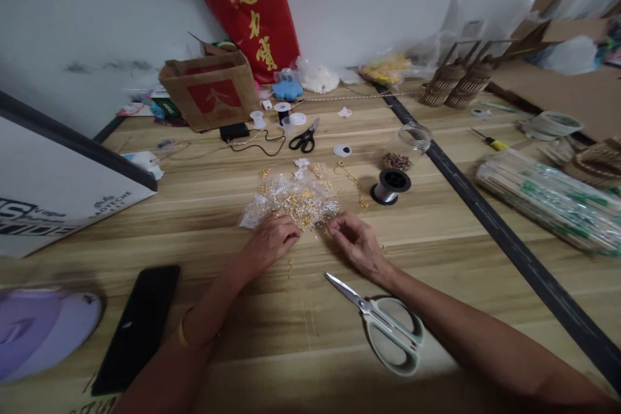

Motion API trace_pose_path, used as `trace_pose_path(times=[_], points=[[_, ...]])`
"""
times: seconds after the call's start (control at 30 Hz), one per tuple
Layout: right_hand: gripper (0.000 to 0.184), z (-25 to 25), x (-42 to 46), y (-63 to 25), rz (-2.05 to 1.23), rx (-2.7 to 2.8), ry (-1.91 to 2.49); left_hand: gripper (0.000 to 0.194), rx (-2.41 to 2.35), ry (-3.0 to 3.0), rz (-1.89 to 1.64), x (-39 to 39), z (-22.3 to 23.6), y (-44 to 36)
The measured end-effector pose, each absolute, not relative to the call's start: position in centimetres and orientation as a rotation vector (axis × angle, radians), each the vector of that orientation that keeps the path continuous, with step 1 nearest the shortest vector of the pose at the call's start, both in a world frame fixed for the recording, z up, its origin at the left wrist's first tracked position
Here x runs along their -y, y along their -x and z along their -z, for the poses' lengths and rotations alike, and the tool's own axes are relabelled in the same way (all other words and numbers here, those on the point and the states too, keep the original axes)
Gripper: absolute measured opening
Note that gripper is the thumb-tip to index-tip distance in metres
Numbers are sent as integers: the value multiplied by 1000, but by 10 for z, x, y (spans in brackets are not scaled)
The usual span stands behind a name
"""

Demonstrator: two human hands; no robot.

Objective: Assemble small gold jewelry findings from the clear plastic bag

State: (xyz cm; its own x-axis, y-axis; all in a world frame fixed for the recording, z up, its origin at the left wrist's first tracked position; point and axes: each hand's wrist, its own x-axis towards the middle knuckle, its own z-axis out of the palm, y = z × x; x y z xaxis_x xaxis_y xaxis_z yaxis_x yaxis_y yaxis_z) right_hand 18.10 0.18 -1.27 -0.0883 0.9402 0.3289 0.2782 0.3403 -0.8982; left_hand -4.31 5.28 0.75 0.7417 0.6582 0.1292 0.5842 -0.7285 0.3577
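Observation:
A loose pile of small gold and silver jewellery findings (306,206) and clear plastic bags (256,210) lies on the wooden table in front of me. At the pile's near left edge is my left hand (272,238), its fingers bent and pressed together. On the near right side my right hand (356,242) has its thumb and forefinger closed in a pinch. Whatever either hand's fingertips hold is too small to tell. Just below the left hand lies a short gold chain piece (290,268). Pale-handled scissors (381,323) rest below my right hand.
Beyond the pile are black scissors (305,137), a wire spool (389,187), a bead jar (406,145) and a gold chain (356,182). A phone (138,326) and a white box (63,187) stand left. Bagged sticks (548,197) lie right, past a dark strip (478,197).

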Motion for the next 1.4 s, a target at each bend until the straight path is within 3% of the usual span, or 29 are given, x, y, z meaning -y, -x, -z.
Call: trace_pose_path(times=[0.63, 1.4], points=[[9, 12, 5, -177, -354, 2102, 985, 14, -804, -2537, -460, -48, 1, 31], [9, 8, -1, -162, -201, 2396, 1028, 10, -811, -2383, -624, -58, 13, 45]])
